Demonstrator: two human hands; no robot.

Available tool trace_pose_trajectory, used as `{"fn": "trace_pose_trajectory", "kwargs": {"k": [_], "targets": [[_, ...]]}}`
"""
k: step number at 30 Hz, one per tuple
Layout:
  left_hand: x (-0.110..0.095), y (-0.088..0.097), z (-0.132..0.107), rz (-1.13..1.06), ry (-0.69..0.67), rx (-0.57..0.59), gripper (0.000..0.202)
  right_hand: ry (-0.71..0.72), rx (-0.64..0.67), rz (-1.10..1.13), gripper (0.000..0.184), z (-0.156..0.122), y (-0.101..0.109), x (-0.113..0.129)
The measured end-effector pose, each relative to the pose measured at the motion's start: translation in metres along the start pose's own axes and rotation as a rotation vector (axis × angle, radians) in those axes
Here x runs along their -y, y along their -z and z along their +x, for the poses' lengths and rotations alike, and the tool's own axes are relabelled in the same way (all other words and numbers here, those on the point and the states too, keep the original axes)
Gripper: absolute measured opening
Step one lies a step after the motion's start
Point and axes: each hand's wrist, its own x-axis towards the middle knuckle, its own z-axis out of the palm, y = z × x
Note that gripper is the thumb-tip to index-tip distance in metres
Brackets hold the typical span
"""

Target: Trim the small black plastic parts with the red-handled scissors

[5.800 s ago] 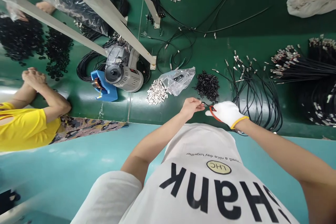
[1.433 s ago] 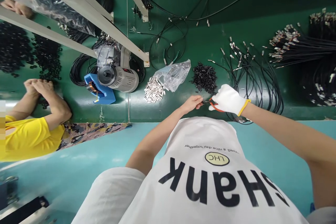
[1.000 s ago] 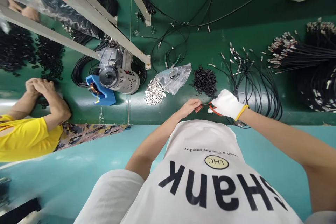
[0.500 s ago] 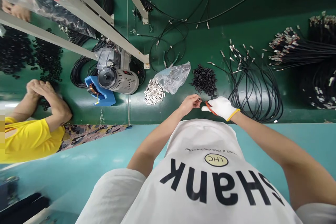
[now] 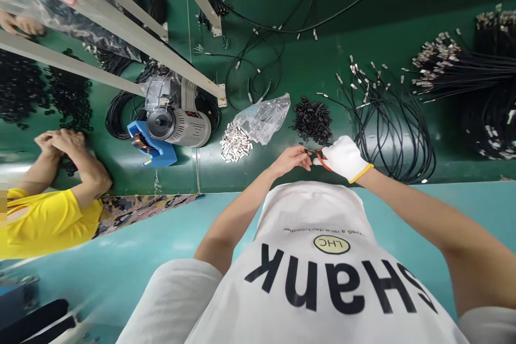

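Note:
My left hand point(image 5: 293, 160), bare, is closed in a pinch on a small black piece point(image 5: 305, 151) near the table's front edge. In a white glove with a yellow cuff, my right hand point(image 5: 342, 159) grips orange-handled pliers point(image 5: 322, 157). The pliers' jaws point left and meet the small piece at my left fingertips; whether they clamp it is too small to tell. Just beyond both hands lies a pile of small black parts point(image 5: 312, 120). Silvery metal connectors point(image 5: 235, 142) are heaped to the left, beside a clear plastic bag point(image 5: 266, 117).
Black cables with metal ends point(image 5: 389, 129) lie coiled on the right, with a thicker bundle point(image 5: 447, 67) beyond. A grey motor machine point(image 5: 189, 128) and blue holder point(image 5: 155, 145) stand left, under a metal frame point(image 5: 145, 32). Farther left, a co-worker in yellow point(image 5: 52, 215) rests both forearms on the table.
The view has shifted slightly. The pliers' jaws now show between my hands, and my right hand has turned a little. My left fingers are spread somewhat more around the small piece.

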Motion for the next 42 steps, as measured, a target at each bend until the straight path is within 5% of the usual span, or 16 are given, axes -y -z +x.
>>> {"fn": "trace_pose_trajectory", "kwargs": {"k": [10,16,19,27,37,42], "targets": [[-0.004,-0.001,0.003,0.088,0.008,-0.05,0.045,-0.09,0.07,0.357,0.062,0.004,-0.005,0.004],[0.001,0.003,0.01,0.122,0.034,-0.06,0.038,-0.065,0.354,0.919,0.076,0.0,-0.017,0.01],[0.004,0.003,0.014,0.134,0.04,-0.03,0.035,-0.078,0.39,1.214,0.082,0.001,-0.022,0.015],[0.013,0.01,0.021,0.242,-0.009,-0.23,0.025,-0.25,0.424,1.563,0.087,0.018,-0.024,-0.002],[-0.025,-0.025,-0.007,0.953,-0.243,-0.264,0.004,-0.291,-0.09,1.433,0.045,0.001,0.01,0.018],[-0.023,-0.038,-0.021,0.832,-0.233,-0.235,0.008,-0.284,-0.133,1.354,0.042,-0.009,0.012,0.031]]}}
